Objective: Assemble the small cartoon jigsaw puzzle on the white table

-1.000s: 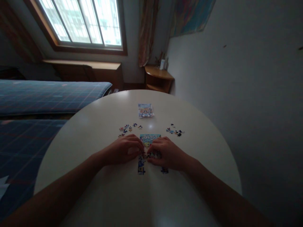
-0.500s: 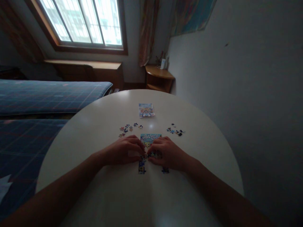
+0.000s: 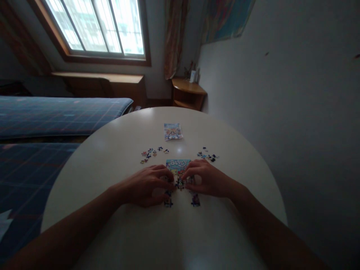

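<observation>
A partly assembled jigsaw puzzle (image 3: 178, 164) lies on the white round table, its blue top strip lettered "BLUEY". Two side strips reach toward me, with a gap between them low down. My left hand (image 3: 150, 184) rests at the puzzle's left side, fingers curved and thumb apart from them. At the right side, my right hand (image 3: 209, 177) touches the puzzle with its thumb and forefinger parted. Between the fingertips of both hands sits a dark patterned puzzle piece (image 3: 180, 183); whether it is joined to the rest I cannot tell. My hands cover parts of both sides.
Loose puzzle pieces (image 3: 149, 153) lie beyond my left hand, and more loose pieces (image 3: 207, 155) beyond my right. A printed picture sheet (image 3: 173, 131) lies farther back on the table (image 3: 126, 131). A plaid mattress (image 3: 64, 114) stands left; a wall (image 3: 275, 105) is on the right.
Both hands have drawn slightly apart, showing more of the puzzle's middle. My right hand has shifted a little up and right, and my left thumb has lowered. The view has tilted slightly.
</observation>
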Action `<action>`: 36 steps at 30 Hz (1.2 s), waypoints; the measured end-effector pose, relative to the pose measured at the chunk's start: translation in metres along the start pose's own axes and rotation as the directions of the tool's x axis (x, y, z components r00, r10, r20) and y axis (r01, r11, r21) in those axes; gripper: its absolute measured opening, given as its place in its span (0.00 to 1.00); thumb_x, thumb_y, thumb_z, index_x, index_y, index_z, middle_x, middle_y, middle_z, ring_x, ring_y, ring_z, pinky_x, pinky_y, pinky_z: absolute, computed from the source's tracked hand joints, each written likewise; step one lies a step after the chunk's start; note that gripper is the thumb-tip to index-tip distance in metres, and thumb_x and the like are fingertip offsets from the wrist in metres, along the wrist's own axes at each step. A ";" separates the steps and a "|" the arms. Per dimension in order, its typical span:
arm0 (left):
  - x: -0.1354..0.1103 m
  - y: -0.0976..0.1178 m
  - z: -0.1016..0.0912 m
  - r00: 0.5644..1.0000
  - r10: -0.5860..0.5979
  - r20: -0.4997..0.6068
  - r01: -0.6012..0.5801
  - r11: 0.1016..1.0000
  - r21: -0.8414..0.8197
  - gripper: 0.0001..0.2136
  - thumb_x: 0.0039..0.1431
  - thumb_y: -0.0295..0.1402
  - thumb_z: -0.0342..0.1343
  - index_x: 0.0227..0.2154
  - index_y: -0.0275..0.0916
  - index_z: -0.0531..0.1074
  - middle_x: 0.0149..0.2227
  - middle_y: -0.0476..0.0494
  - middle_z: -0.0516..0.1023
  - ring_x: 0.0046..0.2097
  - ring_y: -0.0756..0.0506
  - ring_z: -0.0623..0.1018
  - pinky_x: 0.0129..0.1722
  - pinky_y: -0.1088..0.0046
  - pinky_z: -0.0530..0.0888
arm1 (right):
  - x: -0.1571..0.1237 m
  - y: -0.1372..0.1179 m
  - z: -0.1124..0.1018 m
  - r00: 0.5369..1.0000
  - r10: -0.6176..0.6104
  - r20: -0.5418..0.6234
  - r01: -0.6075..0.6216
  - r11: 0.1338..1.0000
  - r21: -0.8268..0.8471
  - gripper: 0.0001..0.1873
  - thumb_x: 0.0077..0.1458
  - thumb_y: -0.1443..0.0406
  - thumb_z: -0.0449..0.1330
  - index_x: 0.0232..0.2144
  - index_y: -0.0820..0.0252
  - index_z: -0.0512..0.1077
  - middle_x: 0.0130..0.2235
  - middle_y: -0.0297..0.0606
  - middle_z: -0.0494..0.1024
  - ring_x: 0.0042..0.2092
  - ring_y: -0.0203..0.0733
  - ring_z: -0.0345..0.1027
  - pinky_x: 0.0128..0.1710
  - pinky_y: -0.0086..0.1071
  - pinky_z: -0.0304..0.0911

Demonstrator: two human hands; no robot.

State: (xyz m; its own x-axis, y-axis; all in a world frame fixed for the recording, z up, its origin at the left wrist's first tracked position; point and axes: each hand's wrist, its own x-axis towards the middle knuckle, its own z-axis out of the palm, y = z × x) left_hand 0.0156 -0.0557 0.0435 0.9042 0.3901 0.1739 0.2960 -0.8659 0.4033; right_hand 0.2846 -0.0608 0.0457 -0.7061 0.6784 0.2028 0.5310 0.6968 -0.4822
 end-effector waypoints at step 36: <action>-0.045 -0.050 -0.030 0.695 -0.697 -0.173 0.718 0.664 0.210 0.14 0.61 0.43 0.51 0.43 0.42 0.76 0.42 0.43 0.78 0.38 0.43 0.77 0.34 0.70 0.68 | 0.002 0.006 -0.002 0.999 -0.031 -0.040 0.029 0.999 -0.037 0.10 0.55 0.62 0.67 0.41 0.53 0.79 0.42 0.38 0.80 0.43 0.41 0.73 0.49 0.39 0.61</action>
State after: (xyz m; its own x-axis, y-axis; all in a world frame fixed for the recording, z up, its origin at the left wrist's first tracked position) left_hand -0.0491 -0.0209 0.0425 0.3691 0.9294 -0.0048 0.9101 -0.3604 0.2044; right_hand 0.2871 -0.0552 0.0451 -0.7029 0.6654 0.2515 0.5268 0.7245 -0.4445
